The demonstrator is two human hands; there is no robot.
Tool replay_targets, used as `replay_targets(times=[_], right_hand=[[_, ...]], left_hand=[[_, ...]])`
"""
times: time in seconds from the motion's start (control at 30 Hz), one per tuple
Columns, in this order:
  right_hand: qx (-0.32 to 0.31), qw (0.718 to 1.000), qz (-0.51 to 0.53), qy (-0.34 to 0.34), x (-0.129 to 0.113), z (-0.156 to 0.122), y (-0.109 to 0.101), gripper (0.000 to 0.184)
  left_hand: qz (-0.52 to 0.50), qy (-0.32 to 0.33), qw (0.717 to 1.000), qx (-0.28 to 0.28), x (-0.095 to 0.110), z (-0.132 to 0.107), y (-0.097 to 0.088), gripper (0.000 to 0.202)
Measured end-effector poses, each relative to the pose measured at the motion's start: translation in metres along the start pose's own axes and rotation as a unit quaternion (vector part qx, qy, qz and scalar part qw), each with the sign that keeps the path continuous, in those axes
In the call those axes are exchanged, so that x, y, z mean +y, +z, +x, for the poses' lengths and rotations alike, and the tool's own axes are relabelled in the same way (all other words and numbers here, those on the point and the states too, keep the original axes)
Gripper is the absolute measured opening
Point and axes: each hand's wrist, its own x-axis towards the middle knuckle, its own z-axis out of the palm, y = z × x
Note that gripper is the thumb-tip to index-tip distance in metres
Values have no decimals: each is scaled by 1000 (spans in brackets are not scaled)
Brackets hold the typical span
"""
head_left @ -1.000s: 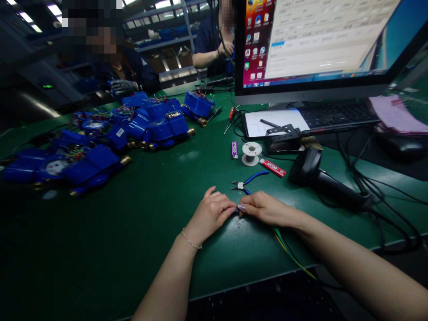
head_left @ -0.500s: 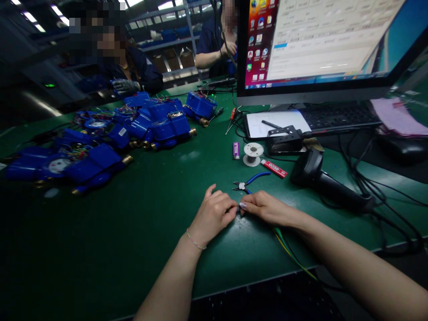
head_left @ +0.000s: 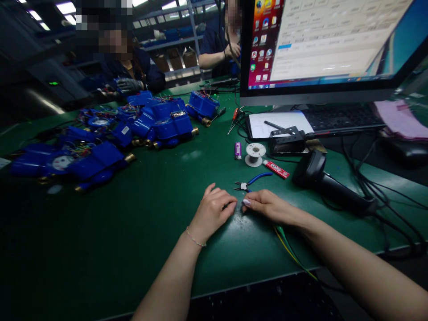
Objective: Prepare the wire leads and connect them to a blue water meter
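The left hand point(head_left: 216, 207) and right hand point(head_left: 269, 207) sat just apart near blue-handled pliers point(head_left: 244, 186) (whether either gripped anything, I couldn't tell).

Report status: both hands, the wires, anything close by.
Left hand pinched; right hand pinched, contents hidden. Gap between them. Green and yellow wires run out beneath right hand. Blue-handled pliers lie close beyond right hand.

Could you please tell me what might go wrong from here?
The blue-handled metal pliers lie close by the right hand, which might nudge them. The thin green and yellow wires cross the front edge of the green table and could snag. The white round spool standing nearby might tip if bumped.
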Motion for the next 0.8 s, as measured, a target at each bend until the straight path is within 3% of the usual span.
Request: replay_targets(times=[0.3,0.63,0.8], right_hand=[[36,998,42,-33,-2,0,0,39],[50,998,27,-37,-4,1,2,40],[47,998,20,-40,-4,1,2,42]], left_hand=[[-96,-79,992,11,3,4,0,7],[-54,-34,994,85,11,2,4,9],[-37,-17,995,93,13,2,3,9]])
